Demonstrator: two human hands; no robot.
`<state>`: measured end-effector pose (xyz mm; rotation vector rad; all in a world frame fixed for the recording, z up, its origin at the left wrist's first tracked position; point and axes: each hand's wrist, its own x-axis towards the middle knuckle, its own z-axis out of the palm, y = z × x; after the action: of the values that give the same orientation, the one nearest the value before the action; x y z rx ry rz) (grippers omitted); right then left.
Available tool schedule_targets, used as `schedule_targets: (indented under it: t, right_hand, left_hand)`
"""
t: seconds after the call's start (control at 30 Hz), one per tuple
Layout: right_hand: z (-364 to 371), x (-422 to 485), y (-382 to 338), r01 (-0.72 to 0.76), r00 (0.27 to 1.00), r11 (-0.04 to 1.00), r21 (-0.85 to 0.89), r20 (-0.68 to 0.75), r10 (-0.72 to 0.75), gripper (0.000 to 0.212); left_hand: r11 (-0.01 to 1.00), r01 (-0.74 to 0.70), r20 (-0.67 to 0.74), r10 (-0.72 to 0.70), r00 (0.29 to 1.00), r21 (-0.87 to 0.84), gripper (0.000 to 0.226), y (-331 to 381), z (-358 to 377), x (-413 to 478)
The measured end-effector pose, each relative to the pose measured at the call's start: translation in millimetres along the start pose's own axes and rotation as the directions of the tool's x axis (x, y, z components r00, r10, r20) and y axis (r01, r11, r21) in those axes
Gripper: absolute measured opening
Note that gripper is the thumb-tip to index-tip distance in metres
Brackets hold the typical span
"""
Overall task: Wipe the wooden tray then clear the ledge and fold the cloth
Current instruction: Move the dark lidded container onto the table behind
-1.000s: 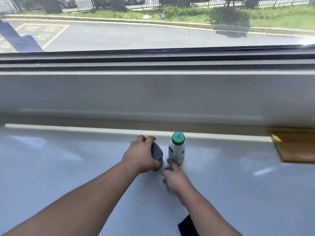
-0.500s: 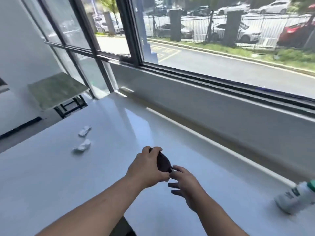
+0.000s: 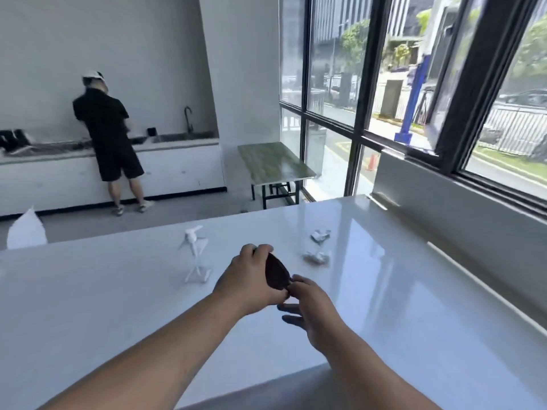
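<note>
My left hand [image 3: 248, 279] is closed around a small dark, rounded object [image 3: 276, 275], held a little above the white ledge [image 3: 399, 306]. My right hand [image 3: 307, 306] is right beside it, its thumb and forefinger pinching the object's near end while the other fingers spread. Two crumpled white scraps [image 3: 320, 235] [image 3: 317, 257] lie on the ledge beyond my hands. The wooden tray, the bottle and the cloth are out of view.
A clear spray bottle with a white trigger head [image 3: 195, 253] stands on the ledge left of my hands. A person in black [image 3: 109, 137] stands at a sink counter across the room. A green-topped table [image 3: 273, 162] sits by the window. Windows run along the right.
My view has swung far left along the ledge; the green-capped bottle and the wooden tray have left the frame. My left hand lifted the dark object and my right hand came to pinch it.
</note>
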<state>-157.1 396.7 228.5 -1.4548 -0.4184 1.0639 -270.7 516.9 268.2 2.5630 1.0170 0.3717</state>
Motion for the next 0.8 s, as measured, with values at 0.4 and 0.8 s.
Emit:
schedule_targets:
  t: [0.4, 0.8]
  right_hand:
    - [117.4, 68.2, 1.9, -0.034, 0.991, 0.986, -0.165, 0.121, 0.054, 0.021]
    - [119.4, 245.7, 5.7, -0.175, 0.968, 0.972, -0.156, 0.152, 0.199, 0.009]
  left_hand:
    - [0.986, 0.155, -0.011, -0.156, 0.988, -0.058, 0.108, -124.3, -35.0, 8.0]
    - [0.962, 0.272, 0.057, -0.272, 0.961, 0.008, 0.107, -187.9, 35.2, 150.5]
